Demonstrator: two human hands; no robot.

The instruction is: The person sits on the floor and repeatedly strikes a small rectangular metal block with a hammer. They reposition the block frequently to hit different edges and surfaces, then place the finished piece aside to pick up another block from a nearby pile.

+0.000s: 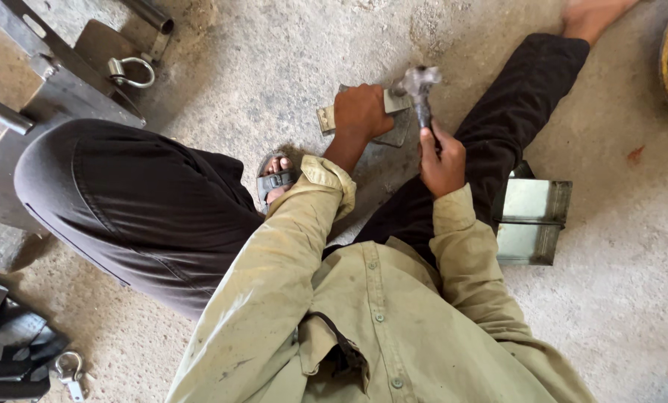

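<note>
**Two hands, one plate, one hammer**

Two grips are closed, each on its own thing. The right hand (442, 158) is wrapped tight around the hammer (421, 93) handle, thumb on top, with no gap showing between fingers and handle. The hammer's long axis runs nearly straight away from the person, and its grey head stands just above and to the right of the other hand's knuckles. The head looks slightly blurred, so its exact height over the floor cannot be told.

The left hand (360, 112) presses down with curled fingers on a small metal plate (326, 118), which lies flat on the concrete floor (274, 60) between the person's legs. The plate's pale edge sticks out to the left of the hand, and a darker piece shows under and to the right of it, reaching toward the hammer head. So the plate lies just left of and below the hammer head, nearer the left hand, which covers most of it.

Further out, a sandalled foot (276, 179) rests near the left wrist. A folded metal channel (531, 220) lies by the right leg. A steel frame with a shackle (132, 71) stands at upper left.
</note>
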